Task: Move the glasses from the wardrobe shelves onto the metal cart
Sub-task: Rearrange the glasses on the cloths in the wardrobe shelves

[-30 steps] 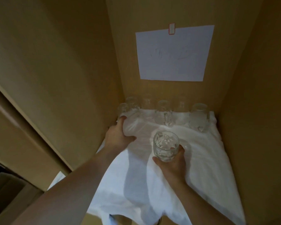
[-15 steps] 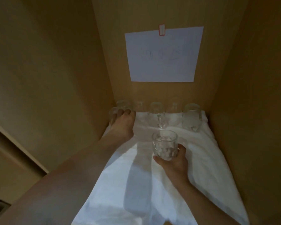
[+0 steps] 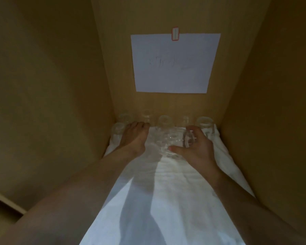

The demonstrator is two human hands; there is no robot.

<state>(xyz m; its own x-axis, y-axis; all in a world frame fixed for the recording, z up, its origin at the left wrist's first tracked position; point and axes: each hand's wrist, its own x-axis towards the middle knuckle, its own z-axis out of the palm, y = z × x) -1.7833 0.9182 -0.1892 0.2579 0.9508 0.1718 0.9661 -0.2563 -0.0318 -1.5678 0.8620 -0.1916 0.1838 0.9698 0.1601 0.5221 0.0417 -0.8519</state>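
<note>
Head view: left hand flat, fingers straight, reaching among glasses at back-left of white cloth. Right hand curled round clear glass (blurred). Row of glasses lines back wall; wardrobe walls close both sides.

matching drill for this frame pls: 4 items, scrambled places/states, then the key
Things:
1. left hand
2. right hand
3. paper sheet
4. white cloth

Places or states:
A. taped to the back wall
B. spread over the shelf
C. fingers straight, reaching to the back left glasses
D. curled around a glass

Pairs: 1-C, 2-D, 3-A, 4-B
</note>
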